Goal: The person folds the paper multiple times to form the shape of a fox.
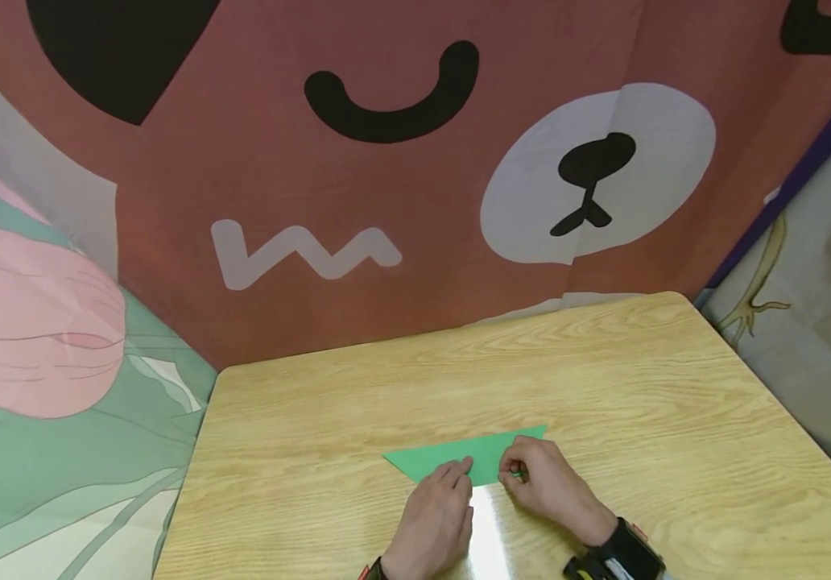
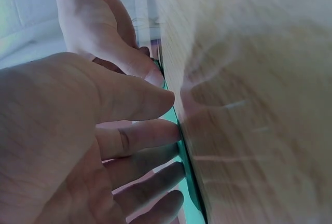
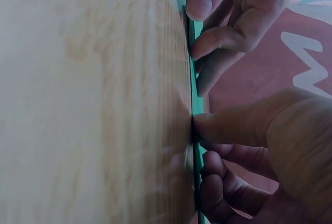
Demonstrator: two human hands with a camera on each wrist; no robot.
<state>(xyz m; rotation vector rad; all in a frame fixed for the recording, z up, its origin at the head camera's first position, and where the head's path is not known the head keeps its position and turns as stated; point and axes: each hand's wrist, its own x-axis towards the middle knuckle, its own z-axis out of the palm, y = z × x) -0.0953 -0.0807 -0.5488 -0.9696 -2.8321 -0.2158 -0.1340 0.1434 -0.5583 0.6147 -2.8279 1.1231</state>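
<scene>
Paper [image 1: 486,455], green and tapering to a point at either end of its long far edge, lies on the wood-grain counter [image 1: 299,419], near the person's side. The left hand [image 1: 439,511] rests on its left part with fingers extended and, in the left wrist view, slightly spread, their tips against the sheet. Just beside it, the right hand [image 1: 549,483] has curled fingers, thumb and fingertips pinching the near edge. A black band [image 1: 626,552] circles the right wrist; another dark band shows at the left. A bright reflection lies on the counter between the forearms. Behind stands a reddish-brown bear-face backdrop [image 1: 357,185] with a white muzzle [image 1: 524,193] and a pale zigzag [image 1: 299,250]; leftward, a pink shape [image 1: 31,322] is printed on green fabric [image 1: 158,387].
</scene>
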